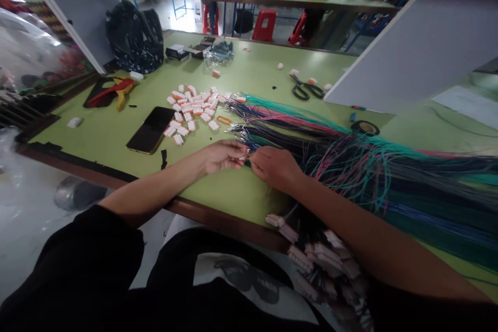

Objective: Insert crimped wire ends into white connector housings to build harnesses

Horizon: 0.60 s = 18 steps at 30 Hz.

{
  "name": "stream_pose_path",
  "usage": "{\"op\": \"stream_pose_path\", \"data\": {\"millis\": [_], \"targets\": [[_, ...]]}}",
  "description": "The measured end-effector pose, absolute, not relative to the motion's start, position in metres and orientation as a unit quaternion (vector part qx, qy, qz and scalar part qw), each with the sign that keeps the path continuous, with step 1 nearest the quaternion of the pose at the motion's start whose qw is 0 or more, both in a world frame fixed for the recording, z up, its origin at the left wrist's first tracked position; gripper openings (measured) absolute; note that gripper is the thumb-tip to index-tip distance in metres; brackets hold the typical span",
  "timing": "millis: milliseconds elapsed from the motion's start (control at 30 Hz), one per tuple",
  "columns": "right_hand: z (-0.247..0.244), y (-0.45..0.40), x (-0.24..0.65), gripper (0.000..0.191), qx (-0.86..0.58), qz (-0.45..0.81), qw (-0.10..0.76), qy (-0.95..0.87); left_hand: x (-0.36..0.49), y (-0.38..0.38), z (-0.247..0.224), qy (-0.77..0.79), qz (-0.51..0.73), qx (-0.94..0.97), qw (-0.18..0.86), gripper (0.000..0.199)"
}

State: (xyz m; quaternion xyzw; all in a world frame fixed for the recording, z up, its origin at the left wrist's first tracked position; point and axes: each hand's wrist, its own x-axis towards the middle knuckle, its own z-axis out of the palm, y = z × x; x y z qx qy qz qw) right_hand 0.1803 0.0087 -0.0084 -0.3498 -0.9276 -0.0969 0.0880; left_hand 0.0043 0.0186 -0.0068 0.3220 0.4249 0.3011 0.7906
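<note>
In the head view my left hand [223, 157] is closed in a pinch around a small white connector housing [244, 157] over the table's near part. My right hand [277, 167] meets it from the right, its fingers curled together; what they grip is hidden. Just beyond both hands lie bundles of loose wires [288, 137], dark, pink and teal, with bare metal ends towards the left. A pile of white and orange connector housings [194, 106] is spread behind my left hand. Below my right forearm, wired connectors [319, 257] hang in a bunch at the table's edge.
A phone [151, 130] lies left of the pile. Farther off are red-and-yellow pliers [116, 91], scissors [305, 89], a tape roll [364, 127] and a dark plastic bag [134, 36]. A slanted white panel [412, 36] stands at right. People sit at a table behind.
</note>
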Motion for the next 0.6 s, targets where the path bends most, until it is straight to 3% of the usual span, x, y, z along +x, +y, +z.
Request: {"op": "stream_pose_path", "data": {"millis": [433, 600], "targets": [[-0.011, 0.0131, 0.182, 0.023, -0.337, -0.071, 0.167, -0.924, 0.0034, 0.021, -0.0019, 0.45, 0.29, 0.335, 0.775, 0.009], [-0.0105, 0.0126, 0.1816, 0.023, -0.335, -0.047, 0.154, -0.928, 0.0017, 0.0225, -0.0059, 0.427, 0.275, 0.34, 0.791, 0.009]]}}
